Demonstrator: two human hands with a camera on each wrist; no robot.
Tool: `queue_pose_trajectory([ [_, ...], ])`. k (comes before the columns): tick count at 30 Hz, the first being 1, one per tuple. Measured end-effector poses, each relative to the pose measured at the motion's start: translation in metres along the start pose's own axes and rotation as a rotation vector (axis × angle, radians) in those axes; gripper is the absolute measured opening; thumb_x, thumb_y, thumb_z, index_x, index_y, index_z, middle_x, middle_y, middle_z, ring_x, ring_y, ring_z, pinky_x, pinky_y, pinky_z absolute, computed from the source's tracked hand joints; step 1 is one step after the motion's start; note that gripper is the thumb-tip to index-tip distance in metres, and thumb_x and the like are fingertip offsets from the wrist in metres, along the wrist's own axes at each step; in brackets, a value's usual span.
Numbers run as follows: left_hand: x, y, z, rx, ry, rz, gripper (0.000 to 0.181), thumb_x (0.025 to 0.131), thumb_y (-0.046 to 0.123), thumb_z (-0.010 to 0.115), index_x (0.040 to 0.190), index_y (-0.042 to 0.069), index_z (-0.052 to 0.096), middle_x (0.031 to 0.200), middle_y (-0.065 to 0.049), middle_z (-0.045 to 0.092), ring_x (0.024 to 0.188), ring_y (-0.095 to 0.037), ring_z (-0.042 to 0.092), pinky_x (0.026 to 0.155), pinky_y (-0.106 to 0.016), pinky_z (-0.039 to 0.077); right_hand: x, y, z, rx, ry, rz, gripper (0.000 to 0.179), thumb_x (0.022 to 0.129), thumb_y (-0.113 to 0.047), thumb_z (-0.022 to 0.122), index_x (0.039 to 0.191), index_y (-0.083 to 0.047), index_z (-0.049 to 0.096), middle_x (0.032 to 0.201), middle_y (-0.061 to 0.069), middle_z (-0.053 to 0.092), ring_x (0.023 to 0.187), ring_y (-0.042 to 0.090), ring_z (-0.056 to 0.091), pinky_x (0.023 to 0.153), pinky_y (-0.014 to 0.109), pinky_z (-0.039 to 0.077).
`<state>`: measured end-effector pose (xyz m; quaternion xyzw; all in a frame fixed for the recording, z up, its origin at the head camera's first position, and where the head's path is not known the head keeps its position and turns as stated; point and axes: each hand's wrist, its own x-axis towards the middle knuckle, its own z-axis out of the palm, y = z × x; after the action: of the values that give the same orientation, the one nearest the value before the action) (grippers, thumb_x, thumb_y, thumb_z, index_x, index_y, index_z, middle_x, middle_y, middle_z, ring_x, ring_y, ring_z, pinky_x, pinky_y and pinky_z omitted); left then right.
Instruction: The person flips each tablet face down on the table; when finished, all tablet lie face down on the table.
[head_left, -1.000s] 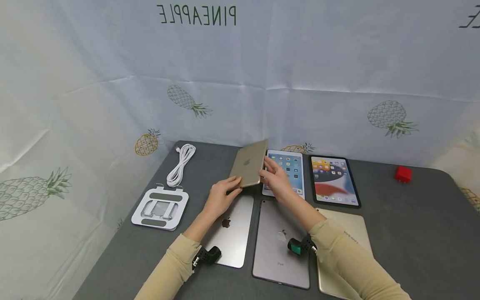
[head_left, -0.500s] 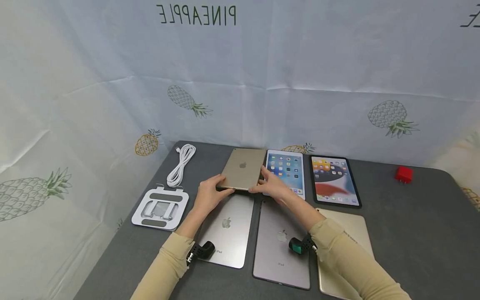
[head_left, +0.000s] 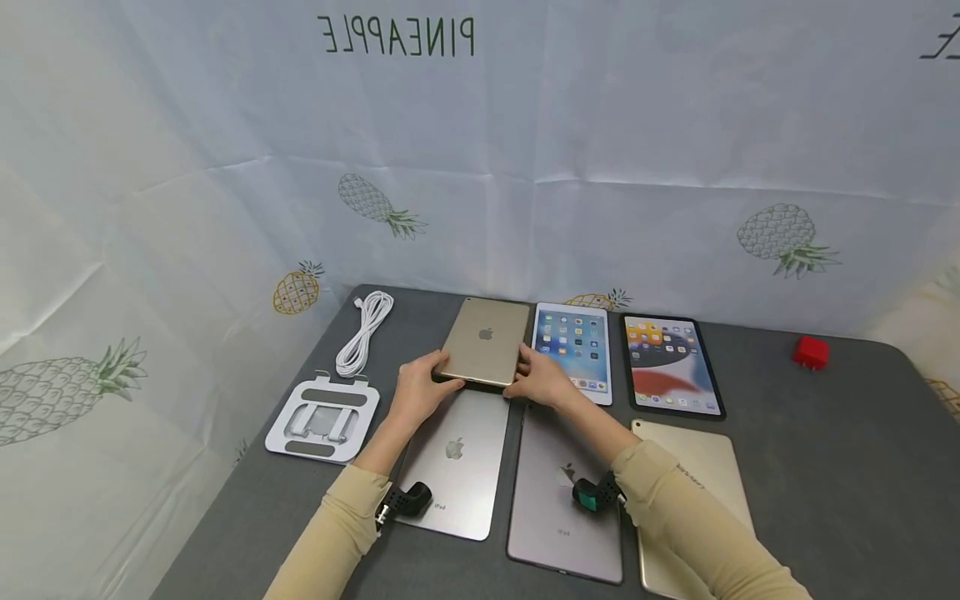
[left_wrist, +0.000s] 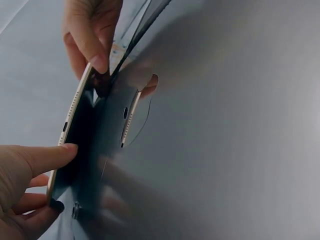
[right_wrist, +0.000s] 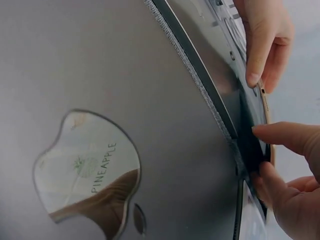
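Observation:
A gold tablet (head_left: 486, 340), back face up with its apple mark showing, is at the far left-centre of the table. My left hand (head_left: 417, 386) holds its near left corner, thumb on the near edge and fingers along the side. At the near right corner, my right hand (head_left: 542, 379) holds it the same way. The left wrist view shows a dark gap under the tablet's near edge (left_wrist: 67, 122). Just in front lies a silver tablet (head_left: 461, 467), face down. To the right, a white-framed tablet (head_left: 573, 346) lies with its lit screen up.
Beside them lie a grey tablet (head_left: 558, 517), another gold tablet (head_left: 701, 467) and a black-framed tablet (head_left: 671, 367) with a lit screen. A white folding stand (head_left: 322, 417) and a coiled white cable (head_left: 363, 333) are at left. A red charger (head_left: 812, 352) sits far right.
The gold tablet, steeply tilted with its right side raised a second ago, has come down nearly level. Both hands went down with it, and the left hand shifted left.

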<state>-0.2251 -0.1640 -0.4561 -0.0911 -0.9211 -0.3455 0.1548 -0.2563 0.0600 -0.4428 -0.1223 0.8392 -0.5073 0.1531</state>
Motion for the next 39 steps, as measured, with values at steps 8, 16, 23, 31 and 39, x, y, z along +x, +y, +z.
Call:
queue_pose_trajectory([
  [8, 0.002, -0.003, 0.0, -0.028, -0.023, -0.029, 0.044, 0.075, 0.009, 0.084, 0.115, -0.001, 0.068, 0.098, -0.017, 0.069, 0.091, -0.033, 0.065, 0.077, -0.046, 0.053, 0.001, 0.0, 0.001, -0.317, 0.085, -0.103, 0.041, 0.07, -0.01, 0.085, 0.102, -0.001, 0.06, 0.089, 0.005, 0.062, 0.077, 0.015, 0.059, 0.069, 0.03, 0.049],
  [16, 0.003, -0.005, 0.001, -0.056, -0.04, -0.06, 0.038, 0.074, 0.005, 0.083, 0.109, 0.0, 0.069, 0.093, -0.015, 0.067, 0.082, -0.026, 0.059, 0.068, -0.036, 0.048, 0.0, -0.001, 0.001, -0.389, 0.116, -0.11, 0.036, 0.068, -0.012, 0.087, 0.09, -0.003, 0.06, 0.081, 0.004, 0.059, 0.068, 0.014, 0.053, 0.061, 0.028, 0.045],
  [23, 0.003, -0.004, 0.003, -0.085, -0.064, -0.091, 0.048, 0.075, 0.004, 0.082, 0.121, -0.003, 0.067, 0.107, -0.022, 0.069, 0.081, -0.025, 0.063, 0.067, -0.034, 0.052, 0.001, 0.002, 0.001, -0.412, 0.113, -0.107, 0.032, 0.07, -0.011, 0.086, 0.086, -0.003, 0.06, 0.076, 0.002, 0.058, 0.064, 0.012, 0.052, 0.06, 0.028, 0.044],
  [31, 0.001, 0.001, 0.004, -0.081, -0.071, -0.114, 0.046, 0.077, 0.004, 0.079, 0.12, -0.003, 0.067, 0.106, -0.021, 0.069, 0.065, -0.019, 0.052, 0.055, -0.027, 0.042, 0.0, 0.004, 0.002, -0.444, 0.114, -0.121, 0.031, 0.071, -0.01, 0.085, 0.083, -0.003, 0.058, 0.071, 0.0, 0.056, 0.061, 0.011, 0.05, 0.058, 0.026, 0.042],
  [39, 0.0, 0.009, 0.008, -0.024, -0.062, -0.136, 0.042, 0.078, 0.009, 0.08, 0.118, 0.0, 0.068, 0.115, -0.024, 0.066, 0.106, -0.041, 0.062, 0.082, -0.049, 0.053, -0.001, 0.003, 0.003, -0.461, 0.116, -0.132, 0.03, 0.072, -0.01, 0.085, 0.081, -0.003, 0.057, 0.069, 0.0, 0.055, 0.061, 0.012, 0.05, 0.056, 0.026, 0.041],
])
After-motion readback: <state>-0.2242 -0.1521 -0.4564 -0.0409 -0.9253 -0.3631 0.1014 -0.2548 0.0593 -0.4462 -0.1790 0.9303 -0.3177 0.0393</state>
